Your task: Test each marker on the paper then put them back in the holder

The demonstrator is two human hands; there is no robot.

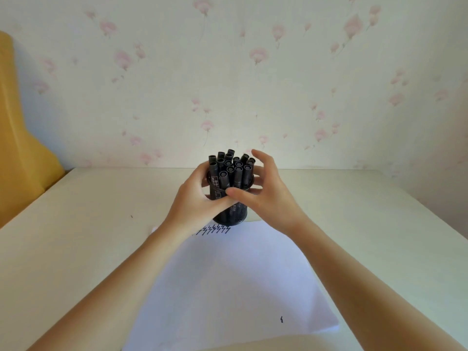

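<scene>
A black mesh holder (234,215) stands at the far edge of a white sheet of paper (228,282), packed with several black capped markers (231,169). My left hand (200,198) wraps around the holder's left side, thumb across its front. My right hand (263,191) cups the holder's right side, thumb on the front, fingers spread and curved beside the marker tops. A row of short black zigzag marks (215,229) runs along the paper just in front of the holder. One small mark (281,319) sits near the paper's lower right.
The cream table (367,224) extends to both sides of the paper and ends at a floral-papered wall (228,84). A yellow object (22,158) stands at the far left beside the table.
</scene>
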